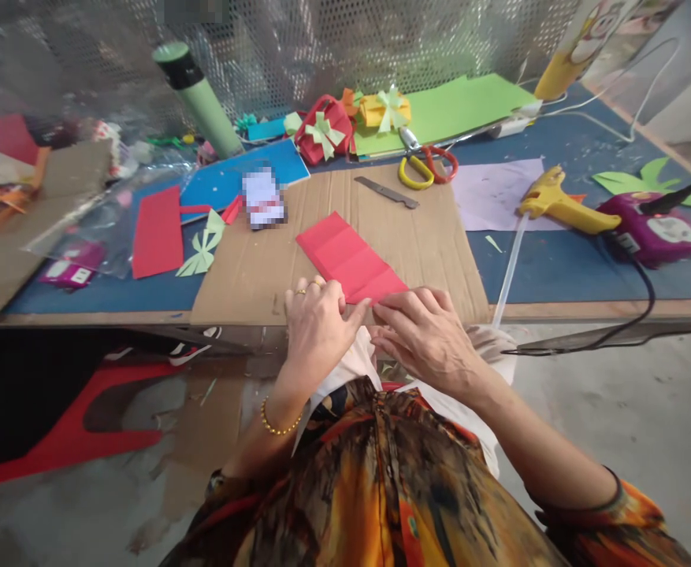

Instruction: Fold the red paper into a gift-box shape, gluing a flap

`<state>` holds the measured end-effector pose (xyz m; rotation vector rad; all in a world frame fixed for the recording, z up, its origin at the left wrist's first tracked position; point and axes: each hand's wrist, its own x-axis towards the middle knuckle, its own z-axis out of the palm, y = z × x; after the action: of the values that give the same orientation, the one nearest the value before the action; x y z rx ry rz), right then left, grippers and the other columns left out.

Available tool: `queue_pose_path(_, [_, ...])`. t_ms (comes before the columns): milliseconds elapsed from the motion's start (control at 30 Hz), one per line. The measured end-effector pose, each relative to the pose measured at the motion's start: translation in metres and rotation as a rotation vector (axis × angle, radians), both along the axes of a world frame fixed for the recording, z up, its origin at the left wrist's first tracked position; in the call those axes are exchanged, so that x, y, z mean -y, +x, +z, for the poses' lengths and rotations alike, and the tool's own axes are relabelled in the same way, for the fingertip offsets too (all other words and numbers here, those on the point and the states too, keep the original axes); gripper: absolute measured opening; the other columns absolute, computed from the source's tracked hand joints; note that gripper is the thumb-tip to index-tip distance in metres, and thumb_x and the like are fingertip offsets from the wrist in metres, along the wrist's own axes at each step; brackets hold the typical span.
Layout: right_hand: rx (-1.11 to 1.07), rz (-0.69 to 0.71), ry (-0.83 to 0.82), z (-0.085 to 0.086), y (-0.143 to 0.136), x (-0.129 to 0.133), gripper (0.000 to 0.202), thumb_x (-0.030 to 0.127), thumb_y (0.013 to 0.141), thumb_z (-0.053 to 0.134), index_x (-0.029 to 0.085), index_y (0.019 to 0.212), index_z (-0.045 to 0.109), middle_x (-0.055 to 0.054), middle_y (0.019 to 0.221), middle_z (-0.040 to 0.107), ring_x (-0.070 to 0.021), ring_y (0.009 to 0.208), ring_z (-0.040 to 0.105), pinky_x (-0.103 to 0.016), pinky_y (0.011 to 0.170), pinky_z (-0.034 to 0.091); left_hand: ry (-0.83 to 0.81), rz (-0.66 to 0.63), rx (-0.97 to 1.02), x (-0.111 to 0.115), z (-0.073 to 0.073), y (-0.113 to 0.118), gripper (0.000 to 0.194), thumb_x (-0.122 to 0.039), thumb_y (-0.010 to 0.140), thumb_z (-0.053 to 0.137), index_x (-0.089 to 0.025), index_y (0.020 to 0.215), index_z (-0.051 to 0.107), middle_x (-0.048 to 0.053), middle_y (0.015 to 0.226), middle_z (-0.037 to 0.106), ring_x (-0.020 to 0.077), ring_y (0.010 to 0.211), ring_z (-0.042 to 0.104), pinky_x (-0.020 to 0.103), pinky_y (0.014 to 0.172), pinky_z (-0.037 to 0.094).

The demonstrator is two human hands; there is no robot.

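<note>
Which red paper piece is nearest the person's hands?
The creased sheet on the cardboard, its near edge at the left hand and right hand; other red pieces lie farther away.

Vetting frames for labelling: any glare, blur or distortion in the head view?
Head view: red paper reads fairly sharp; purple item at left is soft; clear plastic shows glints; green bottle leans outward, likely wide-angle stretch; pixelation masks the small rectangular object.
</note>
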<state>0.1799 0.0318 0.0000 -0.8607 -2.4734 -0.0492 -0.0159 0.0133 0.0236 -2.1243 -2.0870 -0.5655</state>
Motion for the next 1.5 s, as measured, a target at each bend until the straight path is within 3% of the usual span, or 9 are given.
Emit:
queue_pose_path(267, [-0.018, 0.008, -0.022, 0.003, 0.001, 0.002, 0.031, 0.041, 0.111, 0.050, 0.018, 0.117, 0.069, -0.011, 0.112, 0.072, -0.0274, 0.101, 0.055, -0.042, 0.092, 0.038, -0.174, 0.018, 0.052, -0.008, 0.017, -0.001, 0.037, -0.031, 0.093, 0.079, -0.023, 0.070, 0.051, 0.001, 0.076, 0.061, 0.0263, 0.087, 0.060, 0.041, 0.083, 0.042])
queue_pose_path(633, [-0.024, 0.038, -0.040, 0.004, 0.004, 0.000, 0.028, 0.039, 0.110, 0.054, 0.017, 0.122, 0.066, -0.010, 0.114, 0.072, -0.0269, 0.103, 0.055, -0.041, 0.093, 0.037, -0.293, -0.031, 0.126, -0.010, 0.024, -0.011, 0.037, -0.016, 0.096, 0.067, -0.024, 0.072, 0.040, -0.001, 0.079, 0.059, 0.0220, 0.084, 0.055, 0.036, 0.081, 0.037])
queue_pose_path(967, [-0.055, 0.035, -0.031, 0.002, 0.004, 0.000, 0.026, 0.034, 0.110, 0.052, 0.015, 0.122, 0.067, -0.010, 0.111, 0.071, -0.0263, 0.098, 0.055, -0.041, 0.089, 0.037, -0.287, -0.007, 0.028, -0.014, 0.022, -0.022, 0.040, -0.006, 0.089, 0.054, -0.027, 0.069, 0.027, 0.002, 0.076, 0.055, 0.0233, 0.080, 0.051, 0.038, 0.076, 0.036])
queue_pose_path(1100, [-0.064, 0.034, -0.026, 0.001, 0.003, -0.001, 0.027, 0.036, 0.110, 0.051, 0.016, 0.121, 0.067, -0.010, 0.110, 0.071, -0.0261, 0.097, 0.054, -0.041, 0.089, 0.037, -0.244, 0.005, 0.077, -0.014, 0.020, -0.026, 0.041, -0.009, 0.090, 0.058, -0.027, 0.067, 0.029, 0.001, 0.072, 0.054, 0.0219, 0.077, 0.050, 0.037, 0.075, 0.036])
queue_pose_path(1200, [-0.058, 0.033, -0.026, 0.001, 0.003, -0.001, 0.028, 0.037, 0.111, 0.049, 0.017, 0.120, 0.067, -0.010, 0.110, 0.070, -0.0260, 0.098, 0.054, -0.041, 0.090, 0.037, -0.189, 0.010, 0.088, -0.013, 0.018, -0.020, 0.045, -0.028, 0.097, 0.067, -0.026, 0.067, 0.034, 0.000, 0.070, 0.056, 0.0220, 0.077, 0.051, 0.037, 0.077, 0.037])
queue_pose_path(1300, [-0.050, 0.029, -0.030, 0.001, 0.003, 0.000, 0.027, 0.037, 0.111, 0.051, 0.017, 0.120, 0.066, -0.010, 0.111, 0.070, -0.0260, 0.100, 0.055, -0.041, 0.090, 0.036, -0.182, 0.045, 0.066, -0.015, 0.017, -0.011, 0.051, -0.044, 0.094, 0.076, -0.025, 0.068, 0.036, 0.001, 0.072, 0.058, 0.0237, 0.081, 0.054, 0.039, 0.079, 0.037])
queue_pose_path(1500, [-0.037, 0.028, -0.062, 0.001, 0.003, 0.000, 0.024, 0.036, 0.110, 0.054, 0.018, 0.121, 0.065, -0.009, 0.113, 0.071, -0.0264, 0.101, 0.056, -0.041, 0.092, 0.037, -0.278, -0.005, 0.094, -0.018, 0.021, -0.016, 0.042, -0.027, 0.098, 0.069, -0.024, 0.069, 0.038, 0.000, 0.075, 0.058, 0.0223, 0.081, 0.053, 0.038, 0.079, 0.034])
